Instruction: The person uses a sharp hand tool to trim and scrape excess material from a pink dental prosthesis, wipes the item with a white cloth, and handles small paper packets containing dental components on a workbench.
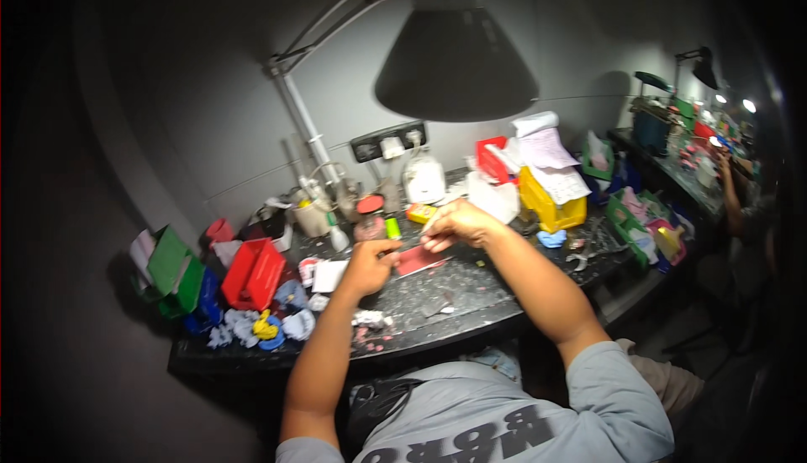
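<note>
A flat red sheet [418, 260] with a pale lower edge is between my two hands, over the speckled dark worktop [471, 297]. My left hand [371, 266] is closed, its fingertips at the sheet's left edge. Just above the sheet's right part, my right hand [461, 226] is bent at the wrist with its fingers pinched together. What those fingers hold, if anything, is too small to make out. A bright green cylinder [392, 228] stands behind the sheet, next to a small yellow box [420, 213]. White paper [329, 276] lies left of my left hand.
A large lamp shade [458, 68] hangs overhead. Red bin [255, 274] and green bin [176, 282] stand left, by crumpled cloths [244, 327]. A yellow bin [551, 201] with papers stands right. Pink scraps [370, 341] lie near the front edge. Another person's arm [730, 190] shows far right.
</note>
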{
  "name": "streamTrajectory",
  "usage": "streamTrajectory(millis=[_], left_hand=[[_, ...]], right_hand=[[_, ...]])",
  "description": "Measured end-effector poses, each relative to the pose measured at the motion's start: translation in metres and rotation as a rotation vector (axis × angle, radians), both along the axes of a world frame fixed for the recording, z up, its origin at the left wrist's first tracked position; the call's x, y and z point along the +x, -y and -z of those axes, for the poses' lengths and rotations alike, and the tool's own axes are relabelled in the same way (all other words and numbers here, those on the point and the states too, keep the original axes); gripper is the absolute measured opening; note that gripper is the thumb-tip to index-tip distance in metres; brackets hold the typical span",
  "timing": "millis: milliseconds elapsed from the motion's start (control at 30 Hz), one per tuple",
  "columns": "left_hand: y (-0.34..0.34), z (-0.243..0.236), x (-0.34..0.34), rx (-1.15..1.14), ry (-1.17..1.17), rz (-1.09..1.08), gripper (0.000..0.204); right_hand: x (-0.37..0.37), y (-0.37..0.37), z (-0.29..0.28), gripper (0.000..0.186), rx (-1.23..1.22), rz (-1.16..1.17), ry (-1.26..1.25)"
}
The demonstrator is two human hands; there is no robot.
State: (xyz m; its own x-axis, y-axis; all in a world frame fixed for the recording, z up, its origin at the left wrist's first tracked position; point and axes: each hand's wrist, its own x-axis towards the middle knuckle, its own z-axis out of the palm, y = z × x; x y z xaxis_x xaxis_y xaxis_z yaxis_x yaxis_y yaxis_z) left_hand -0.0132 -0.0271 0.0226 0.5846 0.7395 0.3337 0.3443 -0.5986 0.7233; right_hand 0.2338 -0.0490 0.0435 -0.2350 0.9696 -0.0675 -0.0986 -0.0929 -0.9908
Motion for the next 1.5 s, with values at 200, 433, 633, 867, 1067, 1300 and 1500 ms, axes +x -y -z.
streamTrajectory(millis=[200, 433, 633, 867, 1067, 1300, 1500], left_hand=[[0.007, -0.009, -0.003, -0.001, -0.106, -0.083, 0.023], [0.013, -0.015, -0.003, 0.030, -0.122, -0.089, 0.022], [0.013, -0.011, 0.001, 0.017, -0.139, -0.065, 0.023], [0.013, -0.015, 0.000, -0.005, -0.079, -0.086, 0.025], [0.008, -0.009, -0.002, 0.024, -0.056, -0.035, 0.025], [0.014, -0.014, 0.000, -0.005, -0.134, -0.098, 0.025], [0.015, -0.014, 0.001, -0.036, -0.128, -0.064, 0.025]], right_hand=[[-0.004, 0.002, -0.001, 0.011, -0.024, -0.143, 0.018], [-0.004, 0.006, -0.006, 0.013, 0.028, -0.109, 0.091], [-0.002, 0.008, -0.003, 0.013, 0.063, -0.086, 0.101], [0.001, 0.006, -0.009, 0.011, 0.052, -0.088, 0.001], [-0.002, 0.005, -0.008, 0.011, 0.100, -0.059, 0.098], [-0.006, 0.009, -0.010, 0.009, 0.112, -0.048, 0.134], [-0.005, 0.008, -0.006, 0.008, 0.112, -0.059, 0.133]])
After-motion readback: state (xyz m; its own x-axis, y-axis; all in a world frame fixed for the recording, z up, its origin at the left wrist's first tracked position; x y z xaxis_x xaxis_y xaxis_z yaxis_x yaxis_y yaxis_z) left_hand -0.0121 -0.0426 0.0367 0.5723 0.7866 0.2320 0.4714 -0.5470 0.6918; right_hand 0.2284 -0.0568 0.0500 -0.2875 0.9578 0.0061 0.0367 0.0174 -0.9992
